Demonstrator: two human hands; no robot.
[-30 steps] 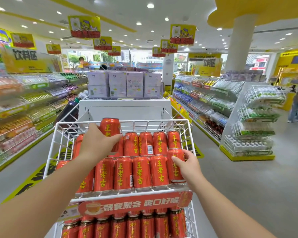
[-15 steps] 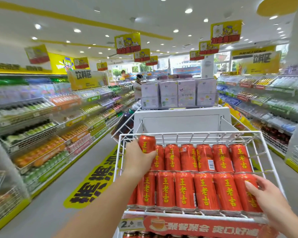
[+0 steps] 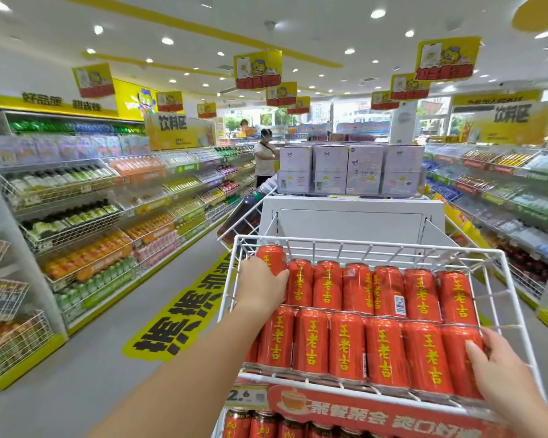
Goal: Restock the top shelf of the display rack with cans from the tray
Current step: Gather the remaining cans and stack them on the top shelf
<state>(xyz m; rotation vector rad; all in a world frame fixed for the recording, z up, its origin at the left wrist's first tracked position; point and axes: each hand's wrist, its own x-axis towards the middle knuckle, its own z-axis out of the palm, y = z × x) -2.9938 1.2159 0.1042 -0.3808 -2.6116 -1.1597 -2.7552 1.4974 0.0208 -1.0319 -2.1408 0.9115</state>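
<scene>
The white wire top shelf (image 3: 374,245) of the display rack holds two rows of red cans with yellow lettering (image 3: 389,292). My left hand (image 3: 261,287) is wrapped around one red can (image 3: 271,257) at the back left corner of the shelf, standing slightly higher than its neighbours. My right hand (image 3: 497,371) rests on the rightmost front-row can (image 3: 456,358), fingers laid over its side. A lower shelf of the same cans (image 3: 260,425) shows under the red price banner (image 3: 380,415). No tray is in view.
Drink shelves line the aisle on the left (image 3: 86,216) and right (image 3: 503,197). Behind the rack stands a white cabinet (image 3: 351,216) topped with pale boxes (image 3: 348,169). A person (image 3: 264,159) stands far down the left aisle. Yellow floor lettering (image 3: 184,314) lies left of the rack.
The view has swung left and nearer the rack. My left hand keeps hold of the back-left can, now lower among the back row. My right hand stays on the rightmost front can.
</scene>
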